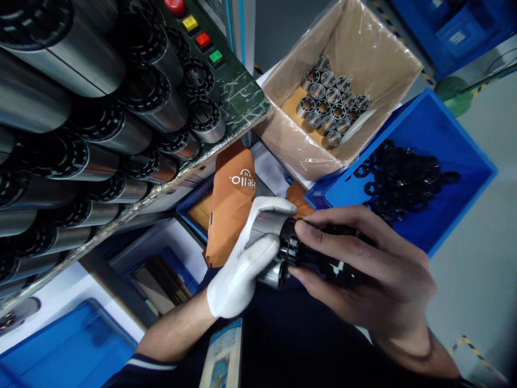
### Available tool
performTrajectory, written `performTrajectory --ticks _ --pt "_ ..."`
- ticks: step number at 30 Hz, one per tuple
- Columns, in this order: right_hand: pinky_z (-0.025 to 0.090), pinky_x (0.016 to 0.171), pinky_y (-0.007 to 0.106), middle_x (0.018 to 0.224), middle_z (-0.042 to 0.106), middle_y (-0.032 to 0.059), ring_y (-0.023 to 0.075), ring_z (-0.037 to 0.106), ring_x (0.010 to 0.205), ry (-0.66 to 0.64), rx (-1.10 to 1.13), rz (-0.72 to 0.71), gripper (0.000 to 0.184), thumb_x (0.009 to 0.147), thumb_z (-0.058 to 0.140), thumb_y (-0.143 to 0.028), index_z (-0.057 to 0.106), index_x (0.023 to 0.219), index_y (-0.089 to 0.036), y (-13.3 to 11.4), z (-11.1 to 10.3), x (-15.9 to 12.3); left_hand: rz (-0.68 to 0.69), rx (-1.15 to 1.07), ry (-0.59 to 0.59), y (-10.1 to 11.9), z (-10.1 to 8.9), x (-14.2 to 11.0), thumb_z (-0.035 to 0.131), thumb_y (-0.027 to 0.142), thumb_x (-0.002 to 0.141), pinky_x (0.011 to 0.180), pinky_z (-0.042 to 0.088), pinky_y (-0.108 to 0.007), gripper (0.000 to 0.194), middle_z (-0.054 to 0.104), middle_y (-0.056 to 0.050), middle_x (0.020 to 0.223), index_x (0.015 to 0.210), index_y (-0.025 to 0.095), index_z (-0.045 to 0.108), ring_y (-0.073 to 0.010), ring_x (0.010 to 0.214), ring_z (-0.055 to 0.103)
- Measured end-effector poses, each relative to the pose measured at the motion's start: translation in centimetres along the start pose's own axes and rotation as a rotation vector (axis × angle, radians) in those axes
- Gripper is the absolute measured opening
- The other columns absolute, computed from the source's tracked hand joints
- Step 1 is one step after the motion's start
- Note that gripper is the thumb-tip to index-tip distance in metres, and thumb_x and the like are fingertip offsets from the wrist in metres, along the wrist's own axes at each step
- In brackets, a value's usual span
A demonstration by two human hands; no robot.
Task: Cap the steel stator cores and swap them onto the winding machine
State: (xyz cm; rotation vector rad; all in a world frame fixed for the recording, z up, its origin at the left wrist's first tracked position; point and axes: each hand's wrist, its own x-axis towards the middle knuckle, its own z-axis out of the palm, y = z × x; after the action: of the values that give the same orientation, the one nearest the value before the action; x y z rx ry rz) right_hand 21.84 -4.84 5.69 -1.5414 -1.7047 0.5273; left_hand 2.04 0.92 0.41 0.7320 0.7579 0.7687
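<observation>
My left hand [246, 258], in a white glove, is wrapped round a steel cylinder [269, 223] held in front of my body. My bare right hand [363, 264] is closed round a black plastic part [299, 250] pressed against the cylinder's open end. A second steel cylinder end [277, 275] shows just under the gloved fingers. Both hands meet at the middle of the view, above my dark clothing.
Several steel cylinders with black inserts [100, 124] are stacked on a shelf at left. A cardboard box [363, 48] lined with plastic holds several steel sleeves [331, 102]. A blue bin [444, 134] holds black rings [404, 178]. A control panel [202, 40] has coloured buttons. An orange bag [230, 210] lies behind my hands.
</observation>
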Motion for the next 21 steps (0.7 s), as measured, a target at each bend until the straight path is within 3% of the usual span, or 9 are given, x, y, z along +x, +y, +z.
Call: performTrajectory --ticks 3,7,12,15,18,21 --pt "0.075 0.085 0.046 0.132 0.080 0.0073 0.0287 0.083 0.104 0.026 0.010 0.025 0.053 0.098 0.095 -0.026 0.082 0.148 -0.037 -0.1 0.5 -0.1 0.025 -0.016 -0.042 -0.1 -0.1 -0.2 0.069 0.050 0.113 0.101 0.064 -0.039 0.034 0.077 -0.006 0.123 0.138 0.030 0.080 -0.0267 0.105 0.075" --pt "0.074 0.090 0.045 0.129 0.081 0.0073 0.0278 0.083 0.106 0.027 0.019 0.052 0.052 0.097 0.097 -0.028 0.083 0.147 -0.034 -0.3 0.8 -0.3 -0.040 0.015 -0.002 0.0 -0.3 -0.5 0.075 0.055 0.109 0.099 0.065 -0.044 0.040 0.078 -0.008 0.122 0.142 0.031 0.077 -0.0312 0.109 0.075" --pt "0.075 0.096 0.043 0.129 0.081 0.0075 0.0258 0.083 0.107 -0.010 0.036 0.013 0.049 0.096 0.097 -0.021 0.084 0.143 -0.030 -0.2 0.9 -0.4 -0.012 0.164 -0.043 0.0 -1.5 -0.5 0.072 0.055 0.110 0.086 0.064 -0.042 0.038 0.073 -0.010 0.121 0.139 0.032 0.080 -0.0284 0.098 0.069" --pt "0.075 0.095 0.041 0.129 0.079 0.0067 0.0248 0.082 0.107 -0.020 0.036 0.004 0.050 0.097 0.094 -0.019 0.083 0.144 -0.033 0.0 1.4 -0.4 -0.003 0.211 -0.088 -0.3 -1.7 -0.2 0.084 0.063 0.100 0.093 0.063 -0.044 0.051 0.070 -0.011 0.128 0.138 0.030 0.078 -0.0305 0.106 0.069" --pt "0.073 0.106 0.044 0.132 0.072 0.0092 0.0276 0.079 0.118 -0.027 -0.022 -0.003 0.053 0.098 0.083 -0.013 0.080 0.149 -0.030 -0.1 1.9 -0.2 0.071 0.204 0.027 -0.8 -1.0 0.3 0.108 0.049 0.079 0.107 0.061 -0.043 0.068 0.069 -0.007 0.135 0.134 0.031 0.073 -0.0307 0.120 0.071" --pt "0.069 0.119 0.049 0.137 0.069 0.0124 0.0320 0.074 0.131 -0.098 -0.059 0.033 0.070 0.093 0.070 -0.005 0.068 0.160 -0.026 -0.6 2.0 0.0 0.155 0.213 0.165 -1.2 -0.2 0.8 0.114 0.033 0.069 0.114 0.060 -0.043 0.077 0.069 -0.005 0.139 0.133 0.032 0.070 -0.0279 0.125 0.072"
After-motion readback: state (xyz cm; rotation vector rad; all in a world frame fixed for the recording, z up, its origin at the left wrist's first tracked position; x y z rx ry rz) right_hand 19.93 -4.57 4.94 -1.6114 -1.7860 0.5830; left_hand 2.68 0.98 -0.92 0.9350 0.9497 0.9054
